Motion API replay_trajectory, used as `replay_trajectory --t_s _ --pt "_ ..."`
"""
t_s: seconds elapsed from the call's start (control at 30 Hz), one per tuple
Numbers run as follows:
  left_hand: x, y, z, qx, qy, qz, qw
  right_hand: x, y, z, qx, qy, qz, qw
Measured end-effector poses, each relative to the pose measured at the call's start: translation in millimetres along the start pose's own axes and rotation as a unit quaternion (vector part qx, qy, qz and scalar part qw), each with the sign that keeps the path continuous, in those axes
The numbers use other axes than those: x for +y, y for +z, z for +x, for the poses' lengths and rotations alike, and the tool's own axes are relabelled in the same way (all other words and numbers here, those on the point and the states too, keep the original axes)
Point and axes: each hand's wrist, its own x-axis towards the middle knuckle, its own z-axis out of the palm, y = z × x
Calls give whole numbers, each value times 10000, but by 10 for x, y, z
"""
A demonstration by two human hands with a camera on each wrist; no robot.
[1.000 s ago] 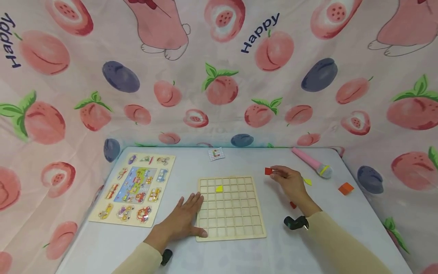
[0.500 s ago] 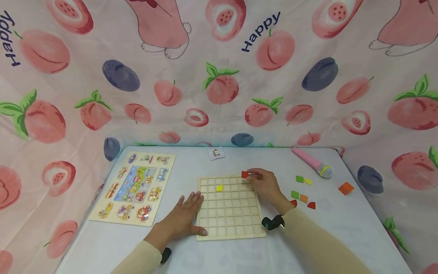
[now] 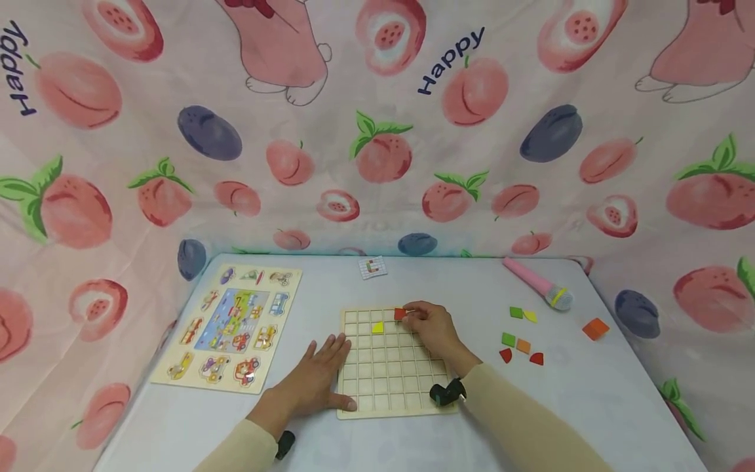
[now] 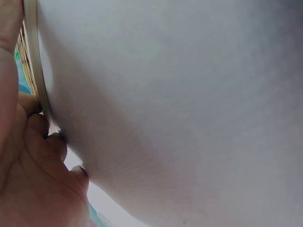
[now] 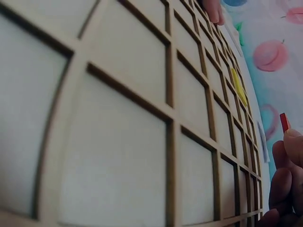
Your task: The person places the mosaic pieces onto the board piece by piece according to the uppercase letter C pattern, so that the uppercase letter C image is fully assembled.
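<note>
A wooden grid board (image 3: 383, 373) lies at the middle of the table, with one yellow tile (image 3: 377, 328) sitting in a cell of its upper part. My right hand (image 3: 435, 331) pinches a red square tile (image 3: 400, 314) between thumb and fingertips, over the board's far edge. In the right wrist view that red tile (image 5: 285, 122) shows edge-on above the grid. My left hand (image 3: 315, 377) lies spread along the board's left edge, its thumb on the near left corner. The left wrist view shows its fingers (image 4: 52, 137) against the board's side.
Right of the board lie green tiles (image 3: 516, 313), an orange tile (image 3: 523, 345), red quarter-round pieces (image 3: 537, 358) and a yellow piece (image 3: 530, 316). Farther out are an orange-red square (image 3: 596, 328) and a pink toy microphone (image 3: 537, 282). A vehicle puzzle (image 3: 230, 328) lies left; a small pattern card (image 3: 373, 267) lies behind.
My right hand has carried the red tile leftward from beside the board to over its far edge, uncovering the loose pieces on the right. The left hand has stayed put.
</note>
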Motion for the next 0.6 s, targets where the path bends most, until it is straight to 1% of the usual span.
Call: replay_trajectory --t_s 0.27,0.47,0.6 --pt "-22 25 13 -35 -2 -40 10000 38 97 -20 -42 26 -250 9997" --pt "-4 -3 5 1 -11 -34 10000 28 135 -22 -101 -112 -442 9989" --pt "-20 13 22 -10 -20 0 10000 41 158 -35 -139 -170 -489 9986"
